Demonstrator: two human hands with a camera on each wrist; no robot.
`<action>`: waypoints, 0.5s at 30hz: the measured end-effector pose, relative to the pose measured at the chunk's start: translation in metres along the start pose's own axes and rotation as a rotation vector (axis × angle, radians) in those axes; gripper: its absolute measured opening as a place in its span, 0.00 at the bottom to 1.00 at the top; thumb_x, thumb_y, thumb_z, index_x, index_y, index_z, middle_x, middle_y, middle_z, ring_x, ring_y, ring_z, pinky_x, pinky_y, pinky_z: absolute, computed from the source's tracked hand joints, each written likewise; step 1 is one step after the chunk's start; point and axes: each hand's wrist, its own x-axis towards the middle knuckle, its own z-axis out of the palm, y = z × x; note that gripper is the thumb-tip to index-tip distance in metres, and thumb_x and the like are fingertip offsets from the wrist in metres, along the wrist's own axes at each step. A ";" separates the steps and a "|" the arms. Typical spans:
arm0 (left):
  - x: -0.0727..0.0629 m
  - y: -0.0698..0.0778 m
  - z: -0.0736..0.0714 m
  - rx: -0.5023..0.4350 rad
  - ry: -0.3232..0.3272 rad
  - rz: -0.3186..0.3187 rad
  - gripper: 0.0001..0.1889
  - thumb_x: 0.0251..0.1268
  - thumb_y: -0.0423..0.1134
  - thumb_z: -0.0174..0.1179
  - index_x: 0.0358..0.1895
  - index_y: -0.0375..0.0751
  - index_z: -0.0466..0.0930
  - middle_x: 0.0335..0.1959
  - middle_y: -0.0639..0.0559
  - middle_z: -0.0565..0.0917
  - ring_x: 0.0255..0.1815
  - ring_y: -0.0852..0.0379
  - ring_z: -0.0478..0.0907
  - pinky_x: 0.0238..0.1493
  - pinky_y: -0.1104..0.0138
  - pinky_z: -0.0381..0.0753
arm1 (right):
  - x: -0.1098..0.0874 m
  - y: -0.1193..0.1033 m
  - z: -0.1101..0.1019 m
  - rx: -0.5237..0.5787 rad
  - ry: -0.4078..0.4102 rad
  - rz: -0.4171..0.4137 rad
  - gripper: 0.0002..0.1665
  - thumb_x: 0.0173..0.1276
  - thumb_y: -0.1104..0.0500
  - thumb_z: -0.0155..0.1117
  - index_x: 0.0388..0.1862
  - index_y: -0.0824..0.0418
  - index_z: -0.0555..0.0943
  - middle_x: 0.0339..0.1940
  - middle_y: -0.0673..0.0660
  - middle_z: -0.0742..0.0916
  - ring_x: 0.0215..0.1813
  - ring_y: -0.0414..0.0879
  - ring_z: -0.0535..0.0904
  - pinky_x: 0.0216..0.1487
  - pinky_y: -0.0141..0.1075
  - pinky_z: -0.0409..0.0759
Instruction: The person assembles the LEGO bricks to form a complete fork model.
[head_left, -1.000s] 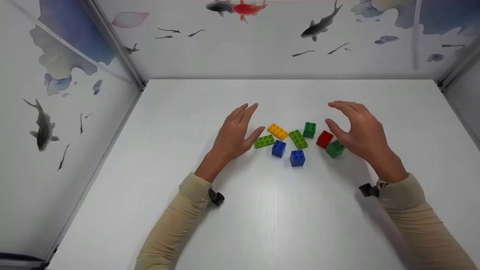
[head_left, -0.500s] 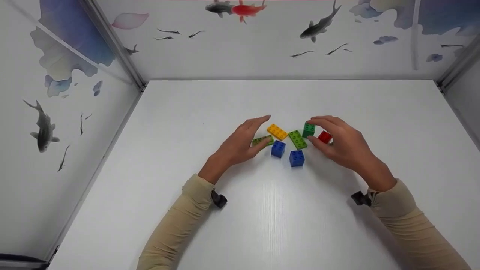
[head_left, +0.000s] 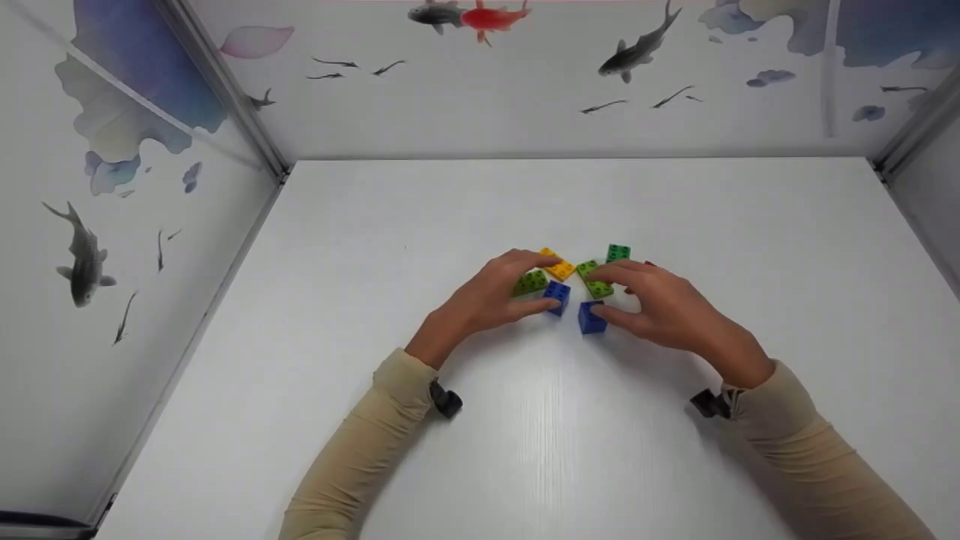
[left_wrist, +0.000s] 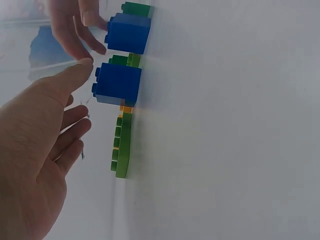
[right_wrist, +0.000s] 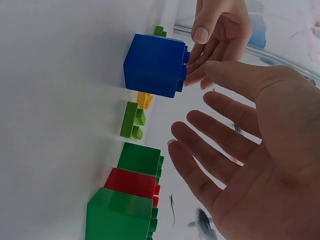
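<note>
My left hand (head_left: 495, 294) hovers over the left side of a group of toy building bricks, thumb and fingers spread and holding nothing. Its thumb overlaps a blue brick (head_left: 556, 292) in the head view, and its fingers reach over the flat yellow brick (head_left: 559, 268). A flat lime brick (head_left: 531, 283) lies beside that hand. My right hand (head_left: 664, 306) is also empty, its thumb over a second blue brick (head_left: 592, 322) and its fingers over another lime brick (head_left: 601, 290). In the right wrist view, a red brick (right_wrist: 131, 182) sits between two dark green bricks, the nearer green one (right_wrist: 120, 215) being largest.
The bricks lie studs up on a white table (head_left: 510, 450). A white back wall (head_left: 525, 120) with painted fish and a left side wall (head_left: 112, 240) border it. Small black wrist cameras (head_left: 447, 401) sit at both cuffs.
Both hands have moved inward and toward each other over the bricks, the right one travelling farther left and nearer. The bricks have stayed where they were.
</note>
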 end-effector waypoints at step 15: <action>0.008 -0.002 0.006 -0.082 -0.050 0.034 0.29 0.75 0.42 0.71 0.73 0.37 0.77 0.65 0.43 0.86 0.64 0.52 0.85 0.72 0.58 0.84 | 0.002 0.002 0.010 0.095 -0.130 -0.005 0.30 0.71 0.57 0.79 0.70 0.56 0.84 0.67 0.53 0.89 0.66 0.53 0.86 0.68 0.55 0.87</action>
